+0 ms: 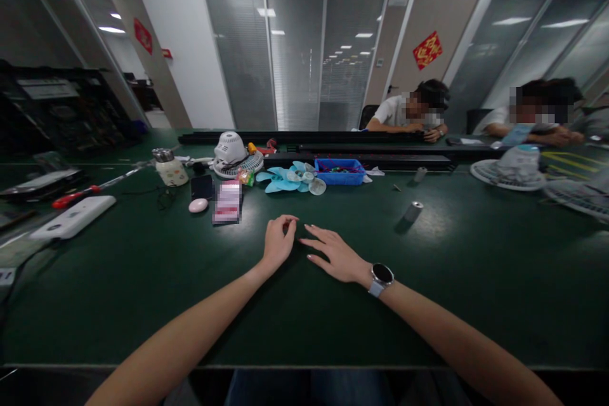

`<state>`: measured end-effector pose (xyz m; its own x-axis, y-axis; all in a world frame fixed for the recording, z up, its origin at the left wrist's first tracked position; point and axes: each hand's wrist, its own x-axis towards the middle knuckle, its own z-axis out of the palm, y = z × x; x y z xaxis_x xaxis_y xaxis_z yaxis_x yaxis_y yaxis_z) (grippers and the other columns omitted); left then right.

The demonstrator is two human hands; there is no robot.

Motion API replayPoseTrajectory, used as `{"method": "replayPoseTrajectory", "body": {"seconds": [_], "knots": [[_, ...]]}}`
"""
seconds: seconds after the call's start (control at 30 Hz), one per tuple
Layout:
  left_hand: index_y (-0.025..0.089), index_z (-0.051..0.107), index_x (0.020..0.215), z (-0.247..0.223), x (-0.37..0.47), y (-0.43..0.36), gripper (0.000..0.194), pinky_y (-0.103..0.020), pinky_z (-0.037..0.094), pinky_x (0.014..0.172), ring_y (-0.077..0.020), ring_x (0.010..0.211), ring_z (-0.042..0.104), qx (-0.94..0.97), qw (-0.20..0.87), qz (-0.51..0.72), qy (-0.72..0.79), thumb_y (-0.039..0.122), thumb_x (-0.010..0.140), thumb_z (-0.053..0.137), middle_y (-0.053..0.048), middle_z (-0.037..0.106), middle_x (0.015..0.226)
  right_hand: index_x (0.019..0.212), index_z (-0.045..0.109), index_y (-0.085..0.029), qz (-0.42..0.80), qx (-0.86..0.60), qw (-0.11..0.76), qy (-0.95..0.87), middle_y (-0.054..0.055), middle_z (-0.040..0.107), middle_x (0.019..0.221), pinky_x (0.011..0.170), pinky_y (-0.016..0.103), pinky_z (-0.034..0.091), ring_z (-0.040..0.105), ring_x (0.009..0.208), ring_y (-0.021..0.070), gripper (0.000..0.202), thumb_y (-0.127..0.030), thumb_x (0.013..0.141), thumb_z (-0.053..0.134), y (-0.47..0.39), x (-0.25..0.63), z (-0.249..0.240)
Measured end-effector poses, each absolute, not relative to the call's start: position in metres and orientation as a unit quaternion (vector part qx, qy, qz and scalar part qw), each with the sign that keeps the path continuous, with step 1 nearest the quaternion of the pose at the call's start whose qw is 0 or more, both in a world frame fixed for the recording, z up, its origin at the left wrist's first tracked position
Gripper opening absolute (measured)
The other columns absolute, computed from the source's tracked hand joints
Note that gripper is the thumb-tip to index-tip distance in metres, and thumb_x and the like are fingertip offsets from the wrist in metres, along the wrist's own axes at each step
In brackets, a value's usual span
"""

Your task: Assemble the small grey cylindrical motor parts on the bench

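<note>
Over the dark green tabletop (309, 323), my left hand (279, 241) has loosely bent fingers. A small gap shows between its thumb and fingers, and I see nothing held there. Just to its right, my right hand (335, 255) is open, with fingers spread toward the left hand. A watch (382, 273) with a pale strap is on my right wrist. The hands are close together but apart. Nearest beyond them are light blue fan blades (278, 179) and a blue tray (339, 172) of small parts. A phone-like pink-screened thing (228, 202) lies to the left.
A white fan body (229, 147), a patterned jar (170, 168) and a pink oval object (198, 205) stand back left. Farther left are a white power strip (73, 219) and a red-handled tool (76, 196). A metal cylinder (413, 210) stands right. Two people sit across the table.
</note>
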<state>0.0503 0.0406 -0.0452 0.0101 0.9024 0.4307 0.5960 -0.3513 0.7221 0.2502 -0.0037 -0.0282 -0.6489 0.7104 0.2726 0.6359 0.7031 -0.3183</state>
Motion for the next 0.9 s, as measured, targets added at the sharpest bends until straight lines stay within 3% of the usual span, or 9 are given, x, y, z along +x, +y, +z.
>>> {"method": "replayPoseTrajectory", "body": {"seconds": [0.2, 0.4, 0.53, 0.63, 0.77, 0.9], "knots": [[0.02, 0.069, 0.098, -0.046, 0.051, 0.041, 0.021, -0.034, 0.044, 0.083, -0.0213, 0.09, 0.058, 0.69, 0.166, 0.448, 0.544, 0.026, 0.093, 0.049, -0.004, 0.07, 0.094, 0.135, 0.056, -0.026, 0.117, -0.362, 0.21, -0.901, 0.004, 0.052, 0.143, 0.112, 0.048, 0.033, 0.041, 0.138, 0.0212, 0.038, -0.03, 0.1, 0.042, 0.005, 0.249, -0.033], [0.02, 0.069, 0.097, -0.044, 0.052, 0.04, 0.02, -0.034, 0.045, 0.084, -0.0213, 0.09, 0.059, 0.69, 0.165, 0.441, 0.55, 0.025, 0.093, 0.049, -0.004, 0.071, 0.095, 0.114, 0.07, -0.025, 0.091, -0.399, 0.27, -0.872, 0.002, 0.071, 0.117, 0.099, 0.041, 0.047, 0.063, 0.113, 0.0199, 0.028, -0.018, 0.092, 0.055, 0.006, 0.25, -0.034], [0.021, 0.069, 0.099, -0.042, 0.05, 0.039, 0.021, -0.034, 0.044, 0.082, -0.0217, 0.092, 0.058, 0.688, 0.173, 0.434, 0.555, 0.026, 0.093, 0.05, -0.004, 0.07, 0.095, 0.111, 0.071, -0.027, 0.063, -0.438, 0.302, -0.845, 0.0, 0.073, 0.111, 0.091, 0.038, 0.051, 0.067, 0.102, 0.0183, 0.03, -0.014, 0.092, 0.052, 0.011, 0.268, -0.033], [0.021, 0.069, 0.099, -0.041, 0.049, 0.038, 0.021, -0.033, 0.045, 0.081, -0.0215, 0.092, 0.058, 0.688, 0.182, 0.43, 0.555, 0.027, 0.093, 0.049, -0.004, 0.07, 0.095, 0.114, 0.07, -0.025, -0.025, -0.473, 0.347, -0.81, 0.002, 0.072, 0.112, 0.09, 0.038, 0.05, 0.067, 0.102, 0.0191, 0.032, -0.015, 0.093, 0.048, 0.02, 0.302, -0.028], [0.022, 0.069, 0.099, -0.041, 0.049, 0.038, 0.021, -0.033, 0.045, 0.081, -0.0214, 0.092, 0.058, 0.689, 0.183, 0.428, 0.555, 0.028, 0.093, 0.05, -0.004, 0.07, 0.095, 0.11, 0.072, -0.022, -0.151, -0.578, 0.405, -0.692, 0.006, 0.074, 0.108, 0.085, 0.037, 0.05, 0.068, 0.096, 0.0229, 0.03, -0.026, 0.093, 0.047, 0.035, 0.37, -0.018], [0.022, 0.07, 0.1, -0.042, 0.05, 0.039, 0.021, -0.034, 0.046, 0.081, -0.0217, 0.092, 0.059, 0.69, 0.188, 0.425, 0.555, 0.028, 0.093, 0.05, -0.004, 0.07, 0.094, 0.111, 0.072, -0.021, -0.189, -0.688, 0.409, -0.569, 0.009, 0.074, 0.103, 0.074, 0.035, 0.048, 0.067, 0.087, 0.0255, 0.034, -0.034, 0.092, 0.046, 0.04, 0.427, -0.012]]}}
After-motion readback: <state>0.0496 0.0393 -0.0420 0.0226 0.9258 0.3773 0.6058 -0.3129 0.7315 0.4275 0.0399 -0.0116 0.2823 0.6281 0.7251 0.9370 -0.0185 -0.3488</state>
